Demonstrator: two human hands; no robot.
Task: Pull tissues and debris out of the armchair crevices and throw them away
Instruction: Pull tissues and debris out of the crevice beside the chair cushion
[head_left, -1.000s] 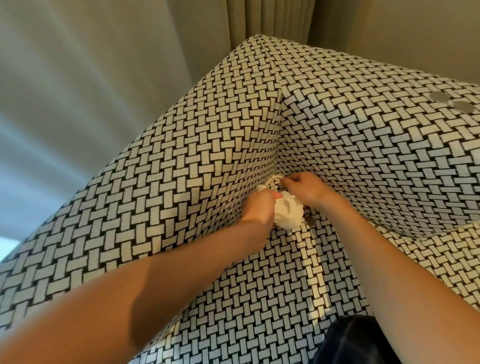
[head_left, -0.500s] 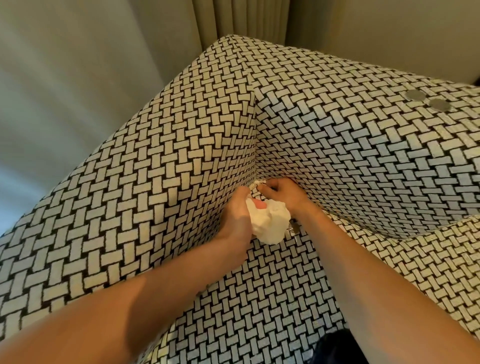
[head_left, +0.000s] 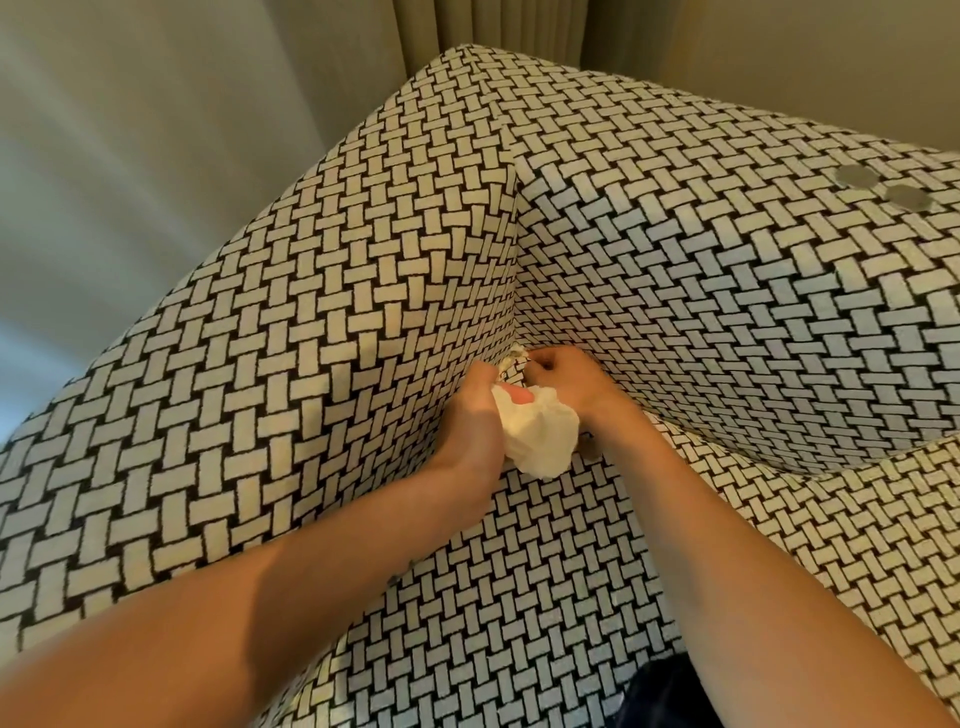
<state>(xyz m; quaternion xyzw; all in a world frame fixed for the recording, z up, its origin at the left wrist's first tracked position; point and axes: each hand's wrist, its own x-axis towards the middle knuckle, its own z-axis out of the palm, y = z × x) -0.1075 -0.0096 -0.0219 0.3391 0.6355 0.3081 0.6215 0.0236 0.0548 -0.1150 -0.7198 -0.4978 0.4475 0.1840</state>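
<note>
The left hand (head_left: 470, 415) clenched a crumpled white tissue wad (head_left: 540, 439) at the inner back corner of the armchair (head_left: 322, 374), where the side panel, the back panel and the seat met. The thumb lay across the top of the wad; the other fingers were hidden behind it and against the side panel. The right hand (head_left: 571, 384) sat just beside it, touching the wad's far side, with its fingers curled down toward the corner crevice. Its fingertips were turned away from the camera, so I could not tell whether they pinched anything. A small pale tissue scrap (head_left: 511, 357) poked out of the crevice just beside those fingers, mostly buried in the seam. Something small and dark lay on the seat under the right wrist, too shadowed to make out. A dark cloth (head_left: 660, 696) was cut off at the bottom edge. Two grey round discs (head_left: 857, 177) sat near the back panel's top edge, well apart from the hands. The seat's front part lay open between the forearms, while both panels closed in the corner. A curtain (head_left: 493, 31) hung behind the chair's top corner
</note>
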